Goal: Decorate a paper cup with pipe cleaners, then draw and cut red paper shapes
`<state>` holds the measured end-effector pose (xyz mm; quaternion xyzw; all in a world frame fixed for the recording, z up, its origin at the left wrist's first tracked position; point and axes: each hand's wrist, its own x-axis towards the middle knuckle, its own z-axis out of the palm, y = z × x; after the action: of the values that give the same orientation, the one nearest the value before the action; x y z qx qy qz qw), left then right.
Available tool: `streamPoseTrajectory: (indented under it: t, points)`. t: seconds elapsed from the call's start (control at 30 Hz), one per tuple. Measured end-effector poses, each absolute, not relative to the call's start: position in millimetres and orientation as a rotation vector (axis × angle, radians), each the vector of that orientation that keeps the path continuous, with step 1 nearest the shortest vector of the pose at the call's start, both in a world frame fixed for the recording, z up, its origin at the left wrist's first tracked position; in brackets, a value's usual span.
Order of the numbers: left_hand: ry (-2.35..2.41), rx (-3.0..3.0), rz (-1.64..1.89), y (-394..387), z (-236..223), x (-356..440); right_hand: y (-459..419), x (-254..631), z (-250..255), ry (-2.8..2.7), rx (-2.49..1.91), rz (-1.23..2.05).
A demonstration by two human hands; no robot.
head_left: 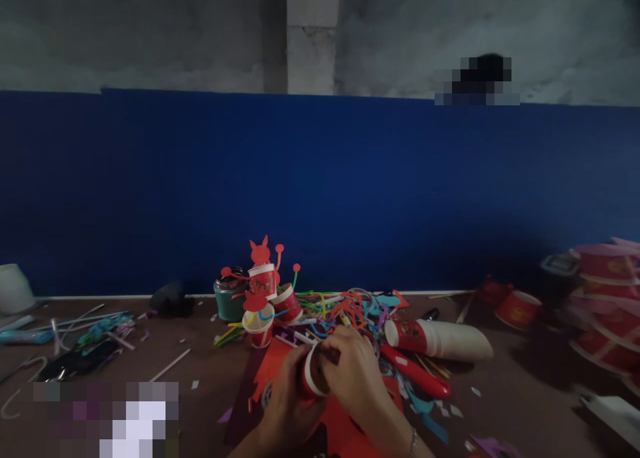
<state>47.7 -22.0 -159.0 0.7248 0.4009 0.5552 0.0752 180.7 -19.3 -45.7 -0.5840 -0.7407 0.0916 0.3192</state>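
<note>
A red paper cup point(310, 373) with a white rim lies tilted in my left hand point(287, 405), whose fingers wrap round its side. My right hand point(355, 365) is at the cup's mouth with its fingers curled in, and what they pinch is hidden. Under both hands lie sheets of red paper point(345, 425). Just beyond is a heap of coloured paper strips and pipe cleaners point(350, 308). A red tool handle or stapler-like object point(417, 373) lies right of my right hand.
Red cups with paper animal figures point(262, 279) stand behind my left hand, by a teal jar point(230, 299). A stack of paper cups point(450, 339) lies on its side at the right. Red stacked containers point(607, 305) stand far right. A blue partition point(320, 191) closes off the back.
</note>
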Motion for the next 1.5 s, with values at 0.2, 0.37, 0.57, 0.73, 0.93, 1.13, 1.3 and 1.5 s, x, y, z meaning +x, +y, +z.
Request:
streamPoseTrajectory:
  t: [0.2,0.37,0.57,0.73,0.93,1.13,1.3,1.5]
  points:
    - [1.206,2.263,1.665,-22,-154,45,-19,177,-48,-1.896,-1.547,0.171]
    - [1.154,2.36,1.681,-23,-147,44,-19,177,-48,-1.873,-1.551,0.198]
    - [1.136,2.43,1.691,-19,-148,42,-20,176,-47,-1.863,-1.563,0.221]
    - [1.077,2.438,1.719,-17,-147,39,-21,178,-47,-1.938,-1.472,0.224]
    - [1.101,2.415,1.739,-18,-144,41,-21,178,-49,-1.948,-1.443,0.212]
    - [1.031,2.454,1.743,-16,-147,42,-21,175,-56,-1.885,-1.485,0.101]
    - [1.045,2.417,1.811,-14,-148,39,-19,177,-52,-1.977,-1.435,0.246]
    - [1.064,2.415,1.788,-14,-154,40,-18,180,-47,-2.026,-1.448,0.242]
